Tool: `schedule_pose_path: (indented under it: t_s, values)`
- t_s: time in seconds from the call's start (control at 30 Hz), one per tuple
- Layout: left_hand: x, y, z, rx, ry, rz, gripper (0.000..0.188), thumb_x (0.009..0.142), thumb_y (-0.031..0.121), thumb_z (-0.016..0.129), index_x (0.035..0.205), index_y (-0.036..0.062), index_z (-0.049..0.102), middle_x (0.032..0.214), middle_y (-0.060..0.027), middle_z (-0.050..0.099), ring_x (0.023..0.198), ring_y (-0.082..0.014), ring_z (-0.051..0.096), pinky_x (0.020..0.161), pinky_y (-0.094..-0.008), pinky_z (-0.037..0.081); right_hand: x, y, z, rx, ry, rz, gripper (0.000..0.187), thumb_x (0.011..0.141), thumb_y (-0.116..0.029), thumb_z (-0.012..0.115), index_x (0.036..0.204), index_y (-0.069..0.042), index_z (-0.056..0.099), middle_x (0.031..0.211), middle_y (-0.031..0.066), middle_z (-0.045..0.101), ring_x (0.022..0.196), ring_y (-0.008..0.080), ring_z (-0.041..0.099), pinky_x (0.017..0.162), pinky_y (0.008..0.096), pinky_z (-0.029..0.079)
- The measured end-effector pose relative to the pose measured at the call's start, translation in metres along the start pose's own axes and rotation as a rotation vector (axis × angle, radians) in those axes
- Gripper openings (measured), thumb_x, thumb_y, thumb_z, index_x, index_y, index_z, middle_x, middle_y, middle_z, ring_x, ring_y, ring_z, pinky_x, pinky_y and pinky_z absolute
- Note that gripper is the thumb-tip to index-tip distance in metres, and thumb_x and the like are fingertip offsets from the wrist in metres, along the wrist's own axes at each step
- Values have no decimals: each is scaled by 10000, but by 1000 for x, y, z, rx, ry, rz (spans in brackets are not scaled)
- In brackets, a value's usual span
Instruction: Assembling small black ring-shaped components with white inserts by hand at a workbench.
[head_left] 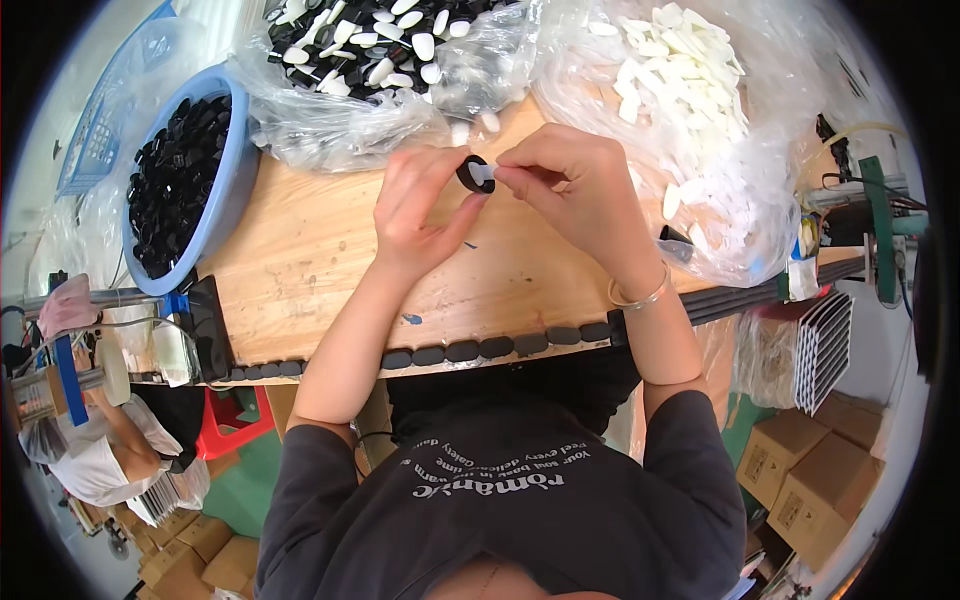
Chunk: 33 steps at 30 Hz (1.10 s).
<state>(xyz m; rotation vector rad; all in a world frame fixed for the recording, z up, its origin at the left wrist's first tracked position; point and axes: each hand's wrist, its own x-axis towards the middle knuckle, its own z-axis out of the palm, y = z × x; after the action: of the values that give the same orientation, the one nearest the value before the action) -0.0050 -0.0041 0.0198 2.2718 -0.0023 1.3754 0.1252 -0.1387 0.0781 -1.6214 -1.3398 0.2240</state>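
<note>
Over the wooden table [320, 270], my left hand [412, 212] pinches a small black oval cap-like part [464, 178] between thumb and fingers, its hollow side facing right. My right hand [583, 185] grips the end of a small white piece [484, 173] with thumb and forefinger. That white piece reaches into the mouth of the black part; how deep it sits I cannot tell. Beyond my hands, an open clear bag [330, 135] holds a heap of black parts and white oval pieces [423, 46]. A pile of loose white pieces [680, 60] lies on clear plastic at the far right.
A blue basin [240, 130] full of black parts [180, 180] stands at the left. Dark foam pads [495, 347] line the table's near edge. By my right forearm lies another black part [676, 236]. Cardboard boxes [815, 505] and a red stool [225, 425] are below; another person [100, 450] sits at left.
</note>
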Motion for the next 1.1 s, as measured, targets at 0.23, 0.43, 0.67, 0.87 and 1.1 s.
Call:
schedule_pose_path:
  t_s: [0.23, 0.43, 0.67, 0.87, 1.1]
  values:
    - [1, -1, 0, 36, -21, 31, 462, 617, -4, 783, 1054, -19, 633, 962, -126, 643, 852, -296, 582, 754, -377, 480, 5, -1, 11, -35, 24, -135, 68, 770, -5, 713, 830, 5, 683, 713, 69, 615, 589, 139, 583, 537, 231, 477]
    - [0, -3, 3, 34, -23, 26, 458, 620, 0, 782, 1052, -28, 632, 954, -131, 643, 847, -300, 583, 749, -377, 480, 2, 4, 12, -129, 85, -150, 54, 766, 4, 704, 808, -6, 671, 709, 70, 604, 563, 161, 561, 505, 246, 446]
    - [0, 0, 3, 13, -23, -22, 435, 614, -17, 768, 1029, -31, 641, 951, -133, 643, 842, -299, 586, 743, -375, 487, 0, 5, 19, 12, 117, -153, 85, 762, -19, 729, 799, -3, 655, 693, 54, 593, 574, 138, 565, 517, 234, 457]
    - [-4, -4, 5, -91, 26, -91, 437, 601, -32, 763, 1022, -26, 645, 949, -120, 649, 847, -292, 590, 749, -371, 488, -1, 16, 25, 135, 190, -105, 135, 736, -43, 775, 789, -19, 653, 752, 29, 600, 591, 85, 547, 535, 213, 459]
    - [-2, 0, 5, -49, -16, -31, 444, 607, -22, 774, 1034, -7, 653, 960, -116, 653, 866, -284, 591, 779, -359, 484, -1, 19, 27, 140, 168, -218, 141, 754, -29, 758, 836, -17, 645, 818, 34, 607, 637, 75, 524, 587, 196, 455]
